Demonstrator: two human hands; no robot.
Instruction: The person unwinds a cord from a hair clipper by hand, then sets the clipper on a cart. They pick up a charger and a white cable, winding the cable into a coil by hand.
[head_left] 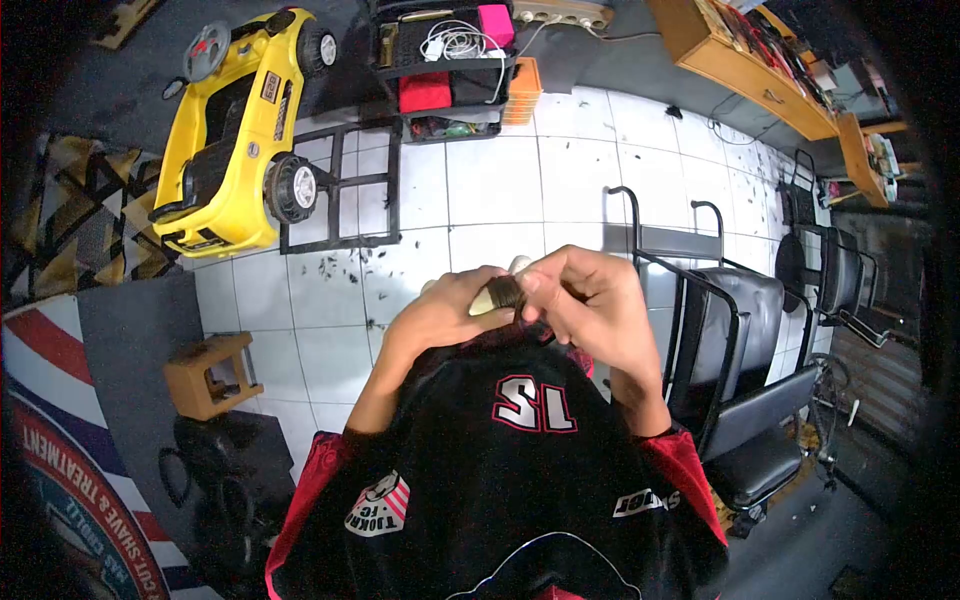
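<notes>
On the far left I see a yellow toy car (235, 135) on the floor, and below it a small wooden stool (210, 375). In the middle, my left hand (440, 315) is closed around a cream-colored brush (497, 293), held up in front of my black shirt (500, 480). My right hand (590, 310) is just beside it, and its fingertips (530, 283) pinch the dark bristles at the end of the brush. Both hands touch the brush, over the white tile floor (500, 180), which has little bits of cut hair on it. On the right stands a black chair (740, 340) with metal arms.
</notes>
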